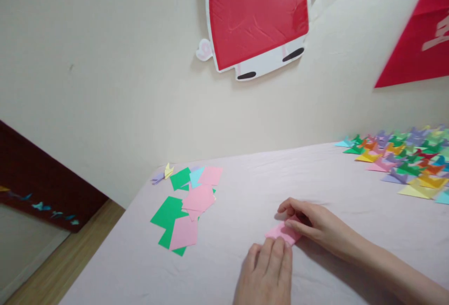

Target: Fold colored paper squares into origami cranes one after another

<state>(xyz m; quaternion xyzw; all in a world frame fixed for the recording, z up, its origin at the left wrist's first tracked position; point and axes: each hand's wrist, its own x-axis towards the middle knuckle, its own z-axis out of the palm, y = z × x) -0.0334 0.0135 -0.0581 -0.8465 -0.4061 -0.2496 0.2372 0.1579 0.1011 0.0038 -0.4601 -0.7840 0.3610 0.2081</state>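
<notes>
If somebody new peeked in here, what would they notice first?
Probably the big red-and-white cutout on the wall, top middle. Next, the crowd of colourful folded papers at the table's right. Then the left hand and right hand at a small pink paper, below and right of the picture's middle.

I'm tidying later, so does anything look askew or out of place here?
Yes, mildly: the loose paper sheets at left overlap at uneven angles, while the origami pieces at right stand in rows. A yellow origami piece also stands apart from those, near the sheets.
</notes>
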